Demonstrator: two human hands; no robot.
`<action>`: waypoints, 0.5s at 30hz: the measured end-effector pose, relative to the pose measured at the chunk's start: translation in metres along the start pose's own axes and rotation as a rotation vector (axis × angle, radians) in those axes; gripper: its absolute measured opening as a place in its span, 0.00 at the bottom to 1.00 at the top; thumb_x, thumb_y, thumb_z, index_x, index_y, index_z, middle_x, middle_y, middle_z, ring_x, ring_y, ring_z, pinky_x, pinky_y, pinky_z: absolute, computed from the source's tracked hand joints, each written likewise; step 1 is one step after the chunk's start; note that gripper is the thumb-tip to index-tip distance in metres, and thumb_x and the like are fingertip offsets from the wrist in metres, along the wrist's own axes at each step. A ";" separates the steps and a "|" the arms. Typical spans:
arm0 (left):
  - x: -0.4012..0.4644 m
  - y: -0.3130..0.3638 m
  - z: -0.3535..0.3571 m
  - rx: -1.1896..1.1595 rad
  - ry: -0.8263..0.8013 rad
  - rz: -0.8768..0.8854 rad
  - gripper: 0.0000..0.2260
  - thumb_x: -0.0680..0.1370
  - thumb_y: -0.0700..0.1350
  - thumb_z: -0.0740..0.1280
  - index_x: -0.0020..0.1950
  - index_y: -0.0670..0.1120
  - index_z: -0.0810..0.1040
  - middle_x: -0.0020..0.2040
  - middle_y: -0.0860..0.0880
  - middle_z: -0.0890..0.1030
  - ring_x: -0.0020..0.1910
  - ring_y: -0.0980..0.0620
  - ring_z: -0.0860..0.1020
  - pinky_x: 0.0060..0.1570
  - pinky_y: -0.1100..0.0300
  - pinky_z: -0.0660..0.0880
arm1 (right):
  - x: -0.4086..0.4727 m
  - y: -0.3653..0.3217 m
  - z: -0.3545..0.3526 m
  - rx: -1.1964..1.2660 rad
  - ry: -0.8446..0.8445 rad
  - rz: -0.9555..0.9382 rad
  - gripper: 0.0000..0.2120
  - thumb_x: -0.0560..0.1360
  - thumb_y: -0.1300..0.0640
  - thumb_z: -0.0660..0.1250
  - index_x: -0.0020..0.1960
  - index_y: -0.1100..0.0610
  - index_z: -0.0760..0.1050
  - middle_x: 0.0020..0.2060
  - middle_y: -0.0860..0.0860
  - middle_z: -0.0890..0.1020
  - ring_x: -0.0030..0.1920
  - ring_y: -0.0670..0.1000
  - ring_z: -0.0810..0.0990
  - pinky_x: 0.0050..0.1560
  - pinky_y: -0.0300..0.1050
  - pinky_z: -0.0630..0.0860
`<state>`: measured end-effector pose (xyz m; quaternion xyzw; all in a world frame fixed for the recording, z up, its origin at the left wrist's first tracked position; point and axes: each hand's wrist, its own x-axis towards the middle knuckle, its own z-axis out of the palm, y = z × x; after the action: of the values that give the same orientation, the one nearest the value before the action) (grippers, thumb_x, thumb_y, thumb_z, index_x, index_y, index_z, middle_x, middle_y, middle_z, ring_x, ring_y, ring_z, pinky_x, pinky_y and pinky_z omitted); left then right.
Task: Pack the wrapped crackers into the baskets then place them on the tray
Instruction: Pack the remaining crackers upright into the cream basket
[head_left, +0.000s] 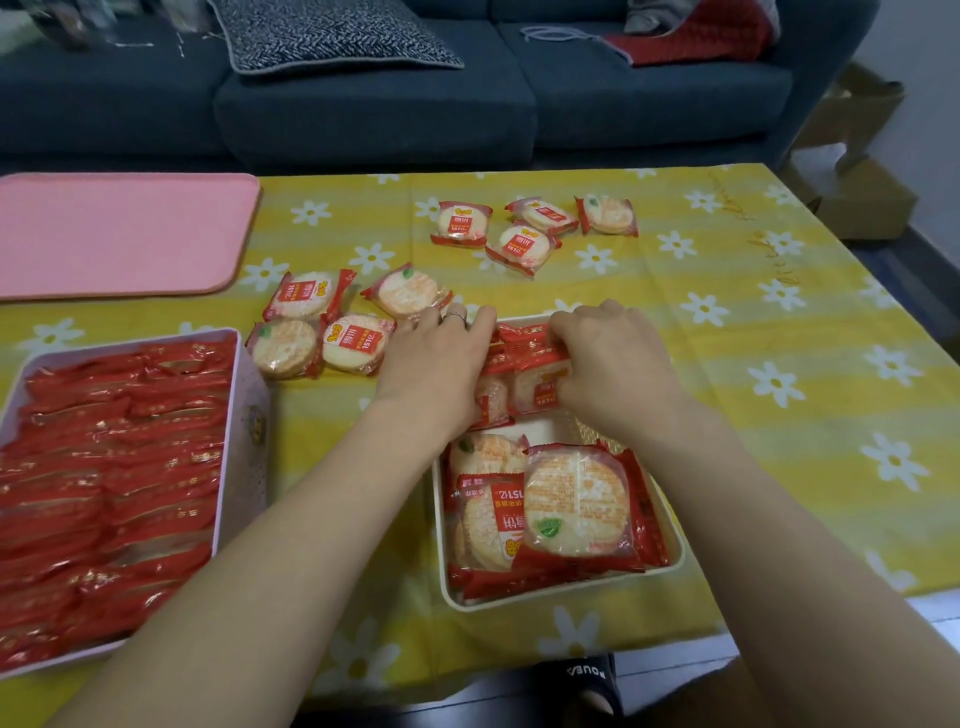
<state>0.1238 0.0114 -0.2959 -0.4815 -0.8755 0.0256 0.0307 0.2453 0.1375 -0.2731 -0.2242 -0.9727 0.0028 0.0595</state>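
Left hand (441, 358) and right hand (608, 358), fingers curled gripping upright wrapped crackers (535, 387) at the far end of the cream basket (675, 558) on the counter (779, 415), with a full pink basket (249, 415) left, 8 loose packets (522, 244) beyond, pink tray (119, 234) far left.

Dark blue sofa (374, 119) beyond the table; patterned cushion (332, 34) on it.
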 end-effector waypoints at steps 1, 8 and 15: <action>0.000 -0.001 0.000 -0.006 0.005 0.001 0.34 0.70 0.49 0.77 0.70 0.49 0.61 0.65 0.44 0.74 0.65 0.41 0.72 0.57 0.49 0.72 | 0.000 0.000 0.004 -0.030 0.024 0.001 0.12 0.66 0.57 0.67 0.48 0.56 0.76 0.44 0.53 0.79 0.48 0.59 0.73 0.43 0.48 0.59; -0.002 0.001 0.002 0.057 0.019 0.008 0.39 0.69 0.52 0.76 0.73 0.48 0.59 0.68 0.42 0.71 0.67 0.40 0.71 0.61 0.49 0.70 | 0.000 0.001 0.020 -0.176 0.130 0.008 0.24 0.61 0.44 0.74 0.50 0.57 0.76 0.45 0.54 0.77 0.49 0.59 0.73 0.47 0.50 0.64; -0.001 0.009 0.006 0.136 0.009 -0.044 0.40 0.71 0.47 0.75 0.76 0.47 0.54 0.72 0.41 0.68 0.69 0.40 0.69 0.61 0.49 0.70 | -0.006 0.001 0.025 -0.230 0.185 0.001 0.27 0.60 0.43 0.76 0.49 0.58 0.71 0.46 0.55 0.74 0.48 0.58 0.71 0.47 0.50 0.63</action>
<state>0.1309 0.0154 -0.3024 -0.4590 -0.8820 0.0821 0.0679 0.2483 0.1368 -0.2983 -0.2293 -0.9569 -0.1293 0.1226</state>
